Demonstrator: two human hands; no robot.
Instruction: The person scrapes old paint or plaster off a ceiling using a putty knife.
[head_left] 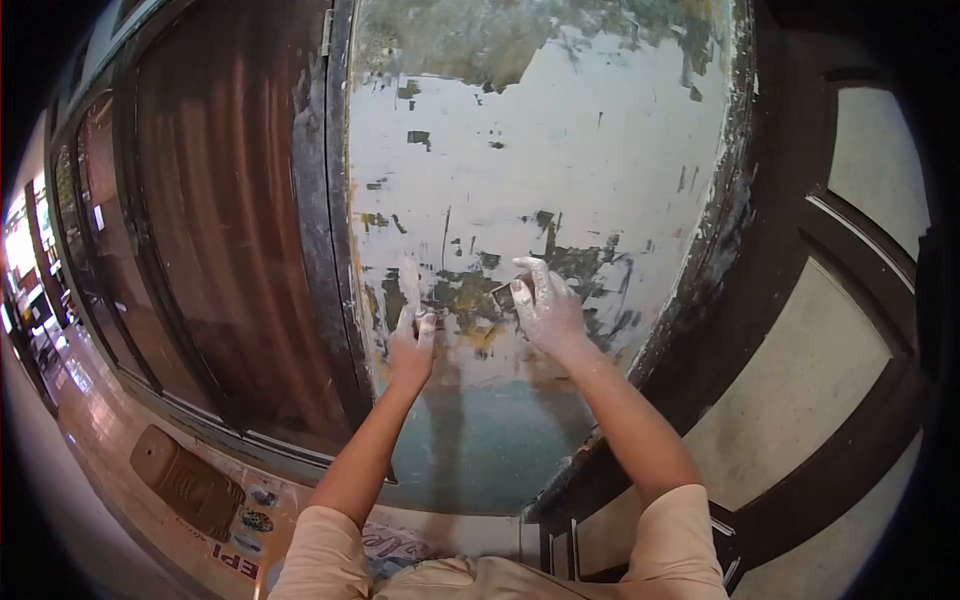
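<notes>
A wall panel [600, 120] stands upright in front of me, coated in patchy white putty, with dark spots showing through and bare green paint along its bottom. My right hand [550, 315], white with putty, is closed on a small dark flat scraper [506, 297] close to the panel. Its index finger extends along the top. To the left, my left hand [410, 345] is closed near the panel's lower left, thumb and fingers pinched together. A whitish upright shape rises above those fingers; I cannot tell what this hand holds.
A dark wooden frame [330, 200] edges the panel at left, beside a glass window with a brown curtain [220, 200]. Dark door frames with pale panels [800, 370] stand at right. A brown plastic stool [185, 485] and a printed sheet [235, 560] are on the floor at lower left.
</notes>
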